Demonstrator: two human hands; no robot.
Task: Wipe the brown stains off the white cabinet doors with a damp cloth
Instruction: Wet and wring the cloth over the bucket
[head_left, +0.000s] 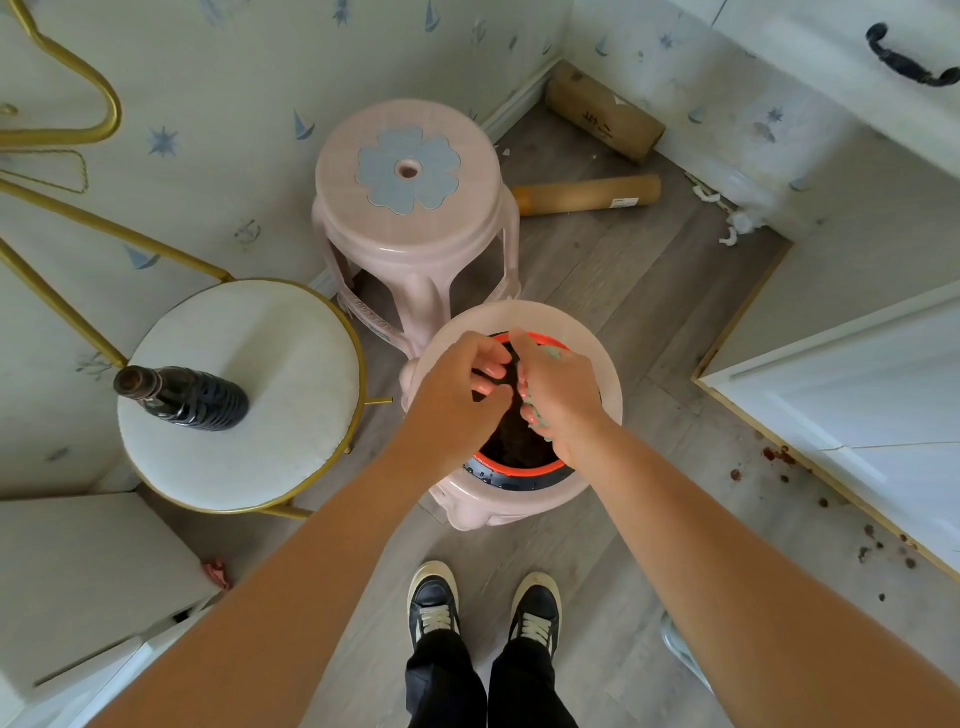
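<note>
You stand on a grey wood-plank floor (613, 291) in a corner, with the white cabinet doors (852, 415) at your right; brown spots (779, 457) speckle the floor along their lower edge. To your left sits a round white-cushioned chair (239, 395) on gold legs, with a dark bottle (182, 397) lying on its seat. Ahead are 2 pink plastic stools: the far stool (410, 208) carries a grey flower pattern, and the near stool (519, 415) holds an orange-rimmed basin (514, 467) of dark water. 2 cardboard tubes (587, 195) lie by the wall. Both your hands meet over the basin. Your right hand (558, 392) is closed tight around a bunched green cloth (540, 428), which peeks out past your fingers. Your left hand (457, 387) curls loosely beside it, fingers bent toward the cloth; you cannot tell whether it grips anything.
</note>
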